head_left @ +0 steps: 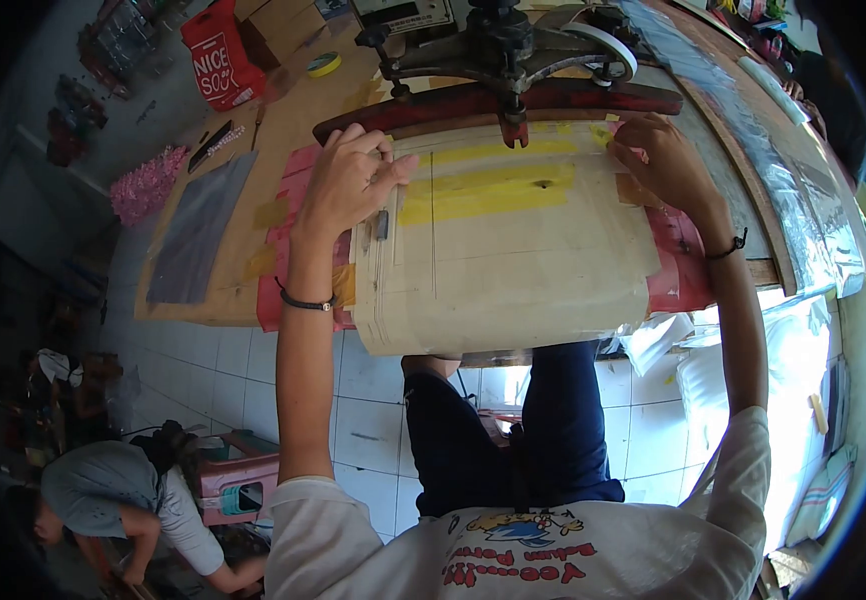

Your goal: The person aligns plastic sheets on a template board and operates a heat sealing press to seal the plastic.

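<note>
A cream-coloured sheet or board (523,265) lies before me, with yellow tape (488,195) across its upper part and pencil-like lines on its left. Over its far edge stretches a dark red bar (593,100), part of a black metal press-like frame (498,60). At the sheet's upper left corner, my left hand (348,180) is closed with fingers curled near the bar; what it pinches is hidden. My right hand (658,165) pinches at the upper right corner beside yellow tape, and what lies between the fingertips is too small to make out. Red material (678,260) shows under both sides.
Left on the table are a grey sheet (203,230), pink bubble wrap (148,185), a yellow tape roll (324,65) and a red bag (223,55). Clear plastic (803,200) covers the right side. Another person (113,500) bends down at lower left by a pink stool (238,480).
</note>
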Demonstrator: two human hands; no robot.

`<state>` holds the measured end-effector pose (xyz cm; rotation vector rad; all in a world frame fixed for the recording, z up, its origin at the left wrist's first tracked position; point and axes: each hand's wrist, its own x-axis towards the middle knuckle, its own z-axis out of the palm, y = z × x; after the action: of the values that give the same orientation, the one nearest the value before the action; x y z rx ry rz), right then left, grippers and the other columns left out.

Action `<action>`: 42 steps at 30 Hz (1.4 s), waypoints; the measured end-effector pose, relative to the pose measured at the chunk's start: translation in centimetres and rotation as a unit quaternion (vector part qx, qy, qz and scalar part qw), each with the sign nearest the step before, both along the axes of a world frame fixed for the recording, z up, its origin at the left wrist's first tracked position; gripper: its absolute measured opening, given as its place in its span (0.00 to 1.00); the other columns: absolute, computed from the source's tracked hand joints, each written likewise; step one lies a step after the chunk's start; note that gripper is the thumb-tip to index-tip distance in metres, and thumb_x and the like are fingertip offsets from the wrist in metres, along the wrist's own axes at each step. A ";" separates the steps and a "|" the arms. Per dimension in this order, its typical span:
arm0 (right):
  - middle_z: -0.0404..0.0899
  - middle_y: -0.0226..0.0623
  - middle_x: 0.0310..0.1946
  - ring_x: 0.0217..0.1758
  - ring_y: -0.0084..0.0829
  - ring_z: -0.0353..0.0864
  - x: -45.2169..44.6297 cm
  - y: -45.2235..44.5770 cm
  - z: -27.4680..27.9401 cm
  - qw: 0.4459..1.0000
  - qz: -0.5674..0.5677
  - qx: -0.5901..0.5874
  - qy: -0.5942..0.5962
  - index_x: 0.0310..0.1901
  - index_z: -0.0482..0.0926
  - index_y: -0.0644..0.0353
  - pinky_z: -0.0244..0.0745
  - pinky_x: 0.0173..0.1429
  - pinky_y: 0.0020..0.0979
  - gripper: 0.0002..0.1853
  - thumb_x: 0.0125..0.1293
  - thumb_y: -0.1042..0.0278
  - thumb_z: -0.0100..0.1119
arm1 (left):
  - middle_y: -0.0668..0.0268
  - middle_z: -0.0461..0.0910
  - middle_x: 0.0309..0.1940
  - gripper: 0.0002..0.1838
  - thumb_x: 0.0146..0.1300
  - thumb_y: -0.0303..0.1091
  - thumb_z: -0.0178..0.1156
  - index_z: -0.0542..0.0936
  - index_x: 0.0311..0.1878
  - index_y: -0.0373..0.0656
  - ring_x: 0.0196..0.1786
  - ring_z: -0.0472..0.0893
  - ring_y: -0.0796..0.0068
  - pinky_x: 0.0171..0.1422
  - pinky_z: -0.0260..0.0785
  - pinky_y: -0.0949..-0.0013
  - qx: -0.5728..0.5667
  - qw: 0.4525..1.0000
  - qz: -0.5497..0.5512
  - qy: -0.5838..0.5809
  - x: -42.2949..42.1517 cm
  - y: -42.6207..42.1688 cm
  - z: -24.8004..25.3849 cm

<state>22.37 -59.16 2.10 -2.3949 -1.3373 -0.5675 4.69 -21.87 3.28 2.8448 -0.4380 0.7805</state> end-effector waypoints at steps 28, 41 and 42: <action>0.70 0.42 0.70 0.75 0.43 0.66 -2.7 1.7 -1.1 0.990 0.059 -0.129 0.017 0.69 0.71 0.59 0.51 0.81 0.46 0.30 0.74 0.48 0.52 | 0.54 0.80 0.50 0.30 0.63 0.54 0.65 0.80 0.63 0.46 0.59 0.77 0.54 0.70 0.67 0.58 -0.023 0.993 0.010 0.114 0.1 -3.6 -0.9; 0.75 0.38 0.66 0.73 0.39 0.67 -2.6 2.3 -0.9 0.988 0.021 -0.146 -0.037 0.64 0.76 0.57 0.51 0.82 0.44 0.27 0.76 0.46 0.47 | 0.56 0.70 0.70 0.39 0.65 0.58 0.62 0.73 0.68 0.36 0.67 0.74 0.53 0.72 0.67 0.59 -0.046 0.976 0.039 0.211 0.0 -4.1 -1.1; 0.77 0.38 0.64 0.73 0.39 0.68 -2.3 2.2 -1.2 0.989 0.013 -0.139 -0.051 0.64 0.77 0.57 0.51 0.82 0.44 0.27 0.76 0.46 0.47 | 0.56 0.70 0.70 0.39 0.65 0.58 0.62 0.73 0.68 0.36 0.67 0.75 0.53 0.71 0.68 0.59 -0.049 0.975 0.045 0.211 0.0 -4.2 -1.1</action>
<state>20.04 -56.99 0.94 -2.5930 -1.5825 -0.5314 4.70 -26.09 2.23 2.8409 -0.2040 0.1858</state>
